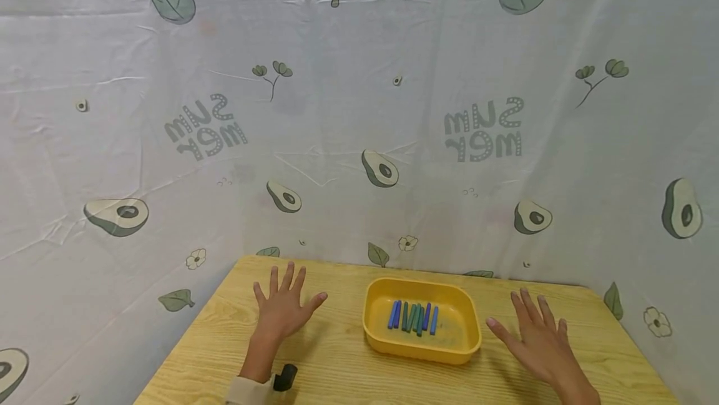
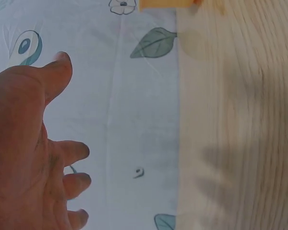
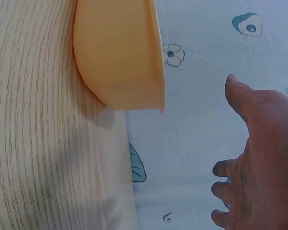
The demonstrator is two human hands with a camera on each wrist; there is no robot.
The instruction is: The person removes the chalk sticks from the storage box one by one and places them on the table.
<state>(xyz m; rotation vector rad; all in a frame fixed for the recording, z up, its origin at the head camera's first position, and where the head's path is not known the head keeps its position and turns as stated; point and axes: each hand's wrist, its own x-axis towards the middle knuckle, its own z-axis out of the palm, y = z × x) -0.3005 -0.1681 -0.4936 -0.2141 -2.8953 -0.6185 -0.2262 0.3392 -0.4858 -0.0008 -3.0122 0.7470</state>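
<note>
Between the two hands stands a yellow plastic tray with rounded corners. Inside it lie several short blue and green sticks, side by side in a loose row. To the tray's left, my left hand is held over the table with its fingers spread and nothing in it. My right hand is spread in the same way to the right of the tray, also holding nothing. The right wrist view shows the tray's side wall apart from the right thumb. In the left wrist view only a corner of the tray appears.
The light wooden table ends at the back against a pale hanging cloth printed with avocados and leaves. The cloth also runs along both sides. A black band piece sits at the left wrist by a light sleeve.
</note>
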